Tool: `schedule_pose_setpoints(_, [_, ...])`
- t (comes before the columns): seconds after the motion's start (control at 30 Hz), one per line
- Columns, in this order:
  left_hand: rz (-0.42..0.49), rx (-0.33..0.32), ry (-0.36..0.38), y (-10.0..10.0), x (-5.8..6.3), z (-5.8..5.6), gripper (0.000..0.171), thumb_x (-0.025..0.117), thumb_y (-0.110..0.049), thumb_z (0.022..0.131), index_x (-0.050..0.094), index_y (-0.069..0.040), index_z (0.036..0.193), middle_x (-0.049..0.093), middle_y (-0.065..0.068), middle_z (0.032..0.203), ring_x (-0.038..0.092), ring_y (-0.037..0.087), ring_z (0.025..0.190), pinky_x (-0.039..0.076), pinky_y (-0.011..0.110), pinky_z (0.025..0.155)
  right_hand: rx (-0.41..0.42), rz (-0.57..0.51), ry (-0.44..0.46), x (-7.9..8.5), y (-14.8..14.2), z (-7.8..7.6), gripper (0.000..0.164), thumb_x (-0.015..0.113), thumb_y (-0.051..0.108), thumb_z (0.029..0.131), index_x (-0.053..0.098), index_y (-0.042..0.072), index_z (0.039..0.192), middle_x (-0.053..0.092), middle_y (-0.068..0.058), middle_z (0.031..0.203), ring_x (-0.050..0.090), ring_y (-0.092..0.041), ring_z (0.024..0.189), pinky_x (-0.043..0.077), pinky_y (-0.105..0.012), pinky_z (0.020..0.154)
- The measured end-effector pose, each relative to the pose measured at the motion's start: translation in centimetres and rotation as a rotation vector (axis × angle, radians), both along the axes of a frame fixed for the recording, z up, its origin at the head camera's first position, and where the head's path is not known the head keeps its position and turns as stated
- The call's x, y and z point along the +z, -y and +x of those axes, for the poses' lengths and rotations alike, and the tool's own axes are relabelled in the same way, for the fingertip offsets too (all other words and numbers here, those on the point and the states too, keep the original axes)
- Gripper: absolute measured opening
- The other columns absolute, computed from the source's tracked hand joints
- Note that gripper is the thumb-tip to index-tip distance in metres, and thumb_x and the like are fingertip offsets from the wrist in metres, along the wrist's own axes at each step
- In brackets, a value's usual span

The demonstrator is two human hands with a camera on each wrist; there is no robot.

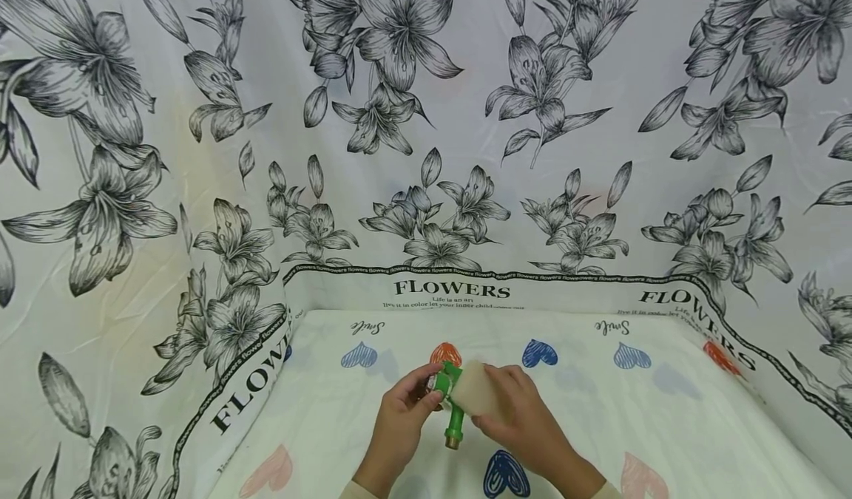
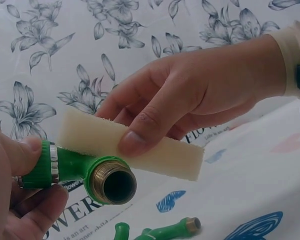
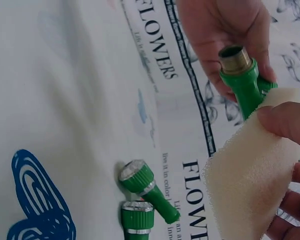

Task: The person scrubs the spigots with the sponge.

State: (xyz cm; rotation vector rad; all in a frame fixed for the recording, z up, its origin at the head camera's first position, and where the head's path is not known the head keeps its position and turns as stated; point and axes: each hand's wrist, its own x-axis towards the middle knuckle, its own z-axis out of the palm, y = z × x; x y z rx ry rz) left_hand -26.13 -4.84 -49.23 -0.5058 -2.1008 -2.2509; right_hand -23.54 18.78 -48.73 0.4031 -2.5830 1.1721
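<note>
A green hose fitting (image 1: pixel 456 419) with a brass threaded end is held up over the cloth by my left hand (image 1: pixel 398 418). Fingers and thumb grip its ribbed green collar (image 2: pixel 39 165), which has a silver band. My right hand (image 1: pixel 529 429) pinches a cream rectangular sponge (image 1: pixel 478 388), thumb on one face and fingers behind. In the left wrist view the sponge lies along the green body, right beside the brass thread (image 2: pixel 97 180). The right wrist view shows the brass opening (image 3: pixel 235 61) facing up past the sponge's edge, with part of the green body hidden behind the sponge.
More green fittings (image 3: pixel 162 202) with ribbed, silver-banded heads lie on the white heart-print cloth (image 1: pixel 373 440), close together in the right wrist view. Flower-print sheets (image 1: pixel 466 129) hang behind and at both sides of the work surface.
</note>
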Motion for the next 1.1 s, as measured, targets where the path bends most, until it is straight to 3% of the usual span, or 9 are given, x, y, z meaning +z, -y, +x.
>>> schedule_pose_setpoints(0.33, [0.01, 0.054, 0.02, 0.5, -0.3, -0.4, 0.038, 0.074, -0.009, 0.105, 0.068, -0.005, 0.142, 0.069, 0.017, 0.127, 0.07, 0.028, 0.109, 0.063, 0.036, 0.092, 0.191, 0.024, -0.019, 0.0, 1.1, 1.3, 0.072, 0.091, 0.038, 0.092, 0.061, 0.015, 0.153, 0.055, 0.001, 0.134, 0.054, -0.024, 0.113, 0.062, -0.031, 0.08])
schedule_pose_setpoints(0.5, [0.069, 0.081, 0.052, 0.7, -0.4, -0.7, 0.039, 0.071, -0.005, 0.106, 0.065, 0.0, 0.144, 0.067, 0.019, 0.133, 0.07, 0.028, 0.114, 0.063, 0.037, 0.093, 0.291, 0.058, -0.04, -0.1, 1.2, 1.6, 0.072, 0.087, 0.043, 0.096, 0.058, 0.019, 0.157, 0.053, 0.009, 0.137, 0.053, -0.016, 0.118, 0.059, -0.032, 0.091])
schedule_pose_setpoints(0.6, [0.117, 0.068, 0.069, 0.8, -0.4, -0.8, 0.04, 0.069, -0.003, 0.106, 0.062, 0.003, 0.145, 0.065, 0.022, 0.137, 0.07, 0.029, 0.117, 0.062, 0.039, 0.096, 0.3, 0.067, -0.072, -0.1, 1.2, 1.6, 0.072, 0.086, 0.043, 0.096, 0.057, 0.02, 0.158, 0.052, 0.01, 0.14, 0.053, -0.015, 0.123, 0.059, -0.036, 0.097])
schedule_pose_setpoints(0.9, [0.239, 0.031, 0.162, 0.9, -0.5, -0.8, 0.039, 0.064, 0.006, 0.107, 0.057, 0.01, 0.145, 0.055, 0.027, 0.141, 0.071, 0.028, 0.119, 0.058, 0.04, 0.102, 0.297, 0.005, -0.068, 0.0, 1.2, 1.7, 0.073, 0.087, 0.04, 0.096, 0.055, 0.023, 0.159, 0.053, 0.008, 0.144, 0.053, -0.018, 0.126, 0.059, -0.036, 0.096])
schedule_pose_setpoints(1.1, [0.33, -0.059, 0.249, 1.0, -0.9, -1.0, 0.044, 0.061, 0.0, 0.11, 0.049, 0.014, 0.151, 0.059, 0.024, 0.141, 0.07, 0.026, 0.12, 0.057, 0.038, 0.103, 0.344, -0.054, -0.115, 0.6, 1.3, 2.0, 0.072, 0.087, 0.036, 0.097, 0.054, 0.024, 0.16, 0.054, 0.006, 0.143, 0.055, -0.018, 0.124, 0.059, -0.036, 0.096])
